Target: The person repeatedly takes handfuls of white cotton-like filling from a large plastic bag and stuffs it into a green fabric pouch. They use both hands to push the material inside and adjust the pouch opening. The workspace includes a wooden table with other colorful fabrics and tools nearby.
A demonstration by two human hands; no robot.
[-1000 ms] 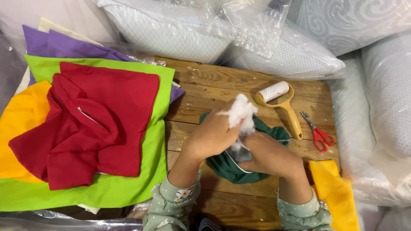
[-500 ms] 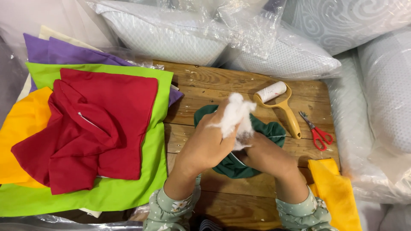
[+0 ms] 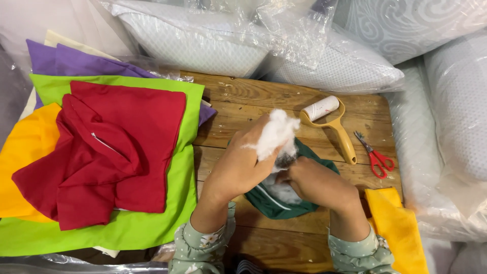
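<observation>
My left hand (image 3: 238, 165) grips a tuft of white stuffing (image 3: 274, 134) and holds it over a dark green fabric cover (image 3: 284, 203) lying on the wooden table (image 3: 243, 101). My right hand (image 3: 317, 182) clutches the open edge of the green cover, where more white stuffing shows inside near a zipper. Both hands meet right above the cover's opening.
A pile of red (image 3: 116, 152), lime green (image 3: 167, 203), orange (image 3: 25, 152) and purple (image 3: 76, 61) fabric lies on the left. A yellow lint roller (image 3: 332, 122) and red scissors (image 3: 375, 157) lie to the right, an orange cloth (image 3: 398, 228) at lower right. Plastic-wrapped pillows (image 3: 203, 40) ring the table.
My left hand has dropped slightly and closed in toward my right hand, bringing the white stuffing nearer the green cover's opening.
</observation>
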